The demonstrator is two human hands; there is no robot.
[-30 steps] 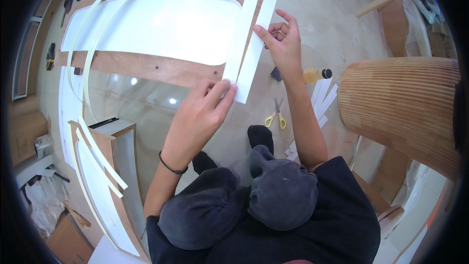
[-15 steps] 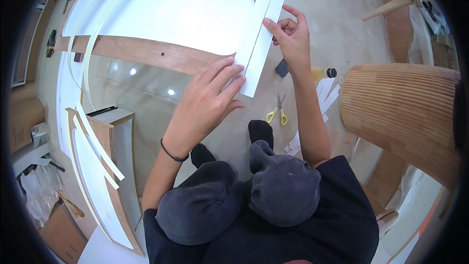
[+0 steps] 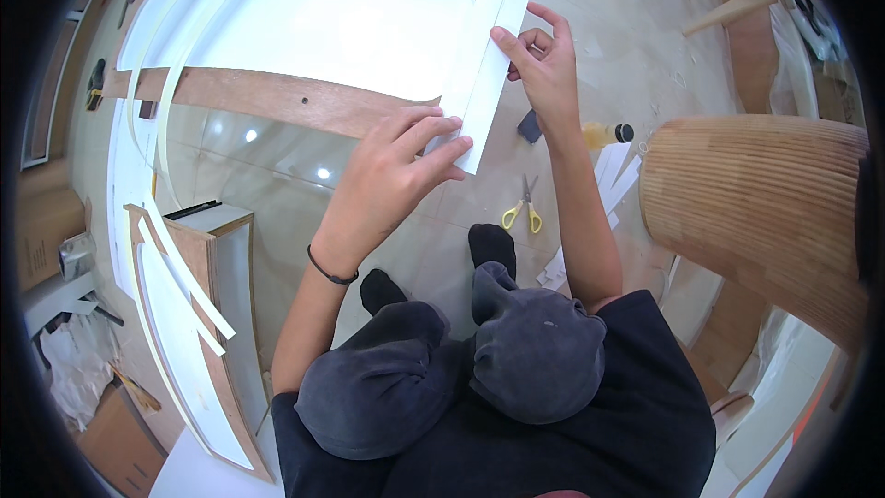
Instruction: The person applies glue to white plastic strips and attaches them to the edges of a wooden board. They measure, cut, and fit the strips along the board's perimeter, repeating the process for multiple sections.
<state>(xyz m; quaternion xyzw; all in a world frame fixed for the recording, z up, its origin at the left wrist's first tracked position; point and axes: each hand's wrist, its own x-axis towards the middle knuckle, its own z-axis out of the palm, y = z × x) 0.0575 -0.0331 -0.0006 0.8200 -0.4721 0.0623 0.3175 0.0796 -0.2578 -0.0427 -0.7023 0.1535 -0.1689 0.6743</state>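
Note:
A flat white strip (image 3: pixel 483 69) with a lengthwise seam lies along the right end of a wood-framed white panel (image 3: pixel 267 92). My right hand (image 3: pixel 548 69) pinches its outer edge, thumb on top and the other fingers curled beside and under it. At the near end, my left hand (image 3: pixel 383 171) holds the strip between thumb and fingers, with the fingertips on its face. The undersides of both grips are hidden. Long, thin white bands (image 3: pixel 166 106) drape over the panel's left part and hang down in curves.
Yellow-handled scissors (image 3: pixel 524 207), a dark block (image 3: pixel 529 126) and a black-capped bottle (image 3: pixel 608 136) are on the tiled floor, near white offcuts (image 3: pixel 611 180). A ribbed wooden piece (image 3: pixel 751 221) stands at the right. Another wood-framed panel (image 3: pixel 221 378) stands at the left.
The strip's outer part has shifted slightly left and away from me with my right hand. My left thumb has moved up onto the strip's near end.

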